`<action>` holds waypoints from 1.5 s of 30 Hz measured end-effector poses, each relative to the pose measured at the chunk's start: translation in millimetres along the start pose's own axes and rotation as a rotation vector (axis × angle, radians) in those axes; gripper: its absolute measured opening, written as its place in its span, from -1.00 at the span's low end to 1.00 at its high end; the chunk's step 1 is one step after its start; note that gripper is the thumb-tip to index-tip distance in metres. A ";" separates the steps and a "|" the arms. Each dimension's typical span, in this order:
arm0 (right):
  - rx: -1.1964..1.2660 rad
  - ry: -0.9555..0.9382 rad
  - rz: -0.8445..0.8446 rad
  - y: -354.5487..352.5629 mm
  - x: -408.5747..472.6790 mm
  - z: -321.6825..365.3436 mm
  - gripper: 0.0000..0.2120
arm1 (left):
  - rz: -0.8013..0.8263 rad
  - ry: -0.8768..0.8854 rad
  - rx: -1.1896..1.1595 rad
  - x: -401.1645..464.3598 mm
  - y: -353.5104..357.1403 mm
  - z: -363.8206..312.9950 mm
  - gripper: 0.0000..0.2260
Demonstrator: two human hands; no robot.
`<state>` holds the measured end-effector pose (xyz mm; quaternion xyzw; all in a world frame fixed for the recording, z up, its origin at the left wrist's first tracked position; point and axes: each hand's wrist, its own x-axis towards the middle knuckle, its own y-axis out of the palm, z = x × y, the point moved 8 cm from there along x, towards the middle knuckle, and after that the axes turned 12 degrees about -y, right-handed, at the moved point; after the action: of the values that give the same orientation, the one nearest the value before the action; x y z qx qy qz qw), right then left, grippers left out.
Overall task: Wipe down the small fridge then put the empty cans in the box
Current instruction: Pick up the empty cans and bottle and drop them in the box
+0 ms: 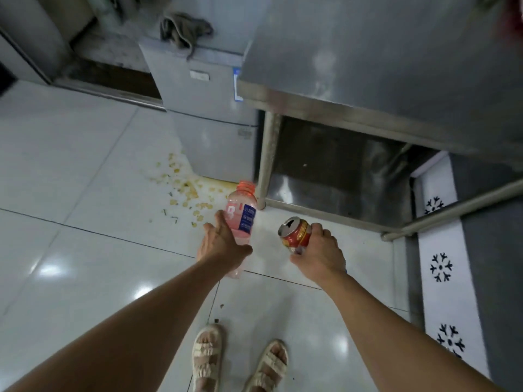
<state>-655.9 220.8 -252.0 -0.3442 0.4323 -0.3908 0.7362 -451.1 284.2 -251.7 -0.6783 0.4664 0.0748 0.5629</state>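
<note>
The can-collecting step looks under way: at frame centre the right hand (319,254) grasps a red can (295,232), the left hand (223,244) a pink bottle (240,219). No box shows; finding it comes next. The small fridge (209,108) stands upper centre, a rag (184,29) on top.

A single head-worn wide-angle camera looks steeply down from standing height onto the tiled floor (85,165). The wearer's arms reach in from the bottom edge, sandalled feet (237,360) show at bottom centre, and straight lines bow near the borders.
</note>
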 end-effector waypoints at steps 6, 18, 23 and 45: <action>0.042 0.003 -0.098 -60.5 -52.4 47.2 -0.37 | -0.044 0.094 -0.022 -55.7 -70.4 -8.6 -0.26; 0.119 0.167 -0.293 -78.1 -192.2 123.4 -0.36 | 0.029 0.337 0.025 -142.6 -147.3 34.2 -0.23; 0.161 0.278 -0.384 -79.5 -265.1 143.4 -0.35 | 0.053 0.447 0.125 -186.1 -167.6 54.9 -0.22; 0.374 0.742 -0.701 24.3 -701.4 102.7 -0.49 | 0.350 0.869 0.434 -506.7 -27.7 196.0 -0.21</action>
<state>-781.2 861.6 25.2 -0.1699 0.4455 -0.7783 0.4087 -628.9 723.5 15.4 -0.4261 0.7685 -0.2193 0.4240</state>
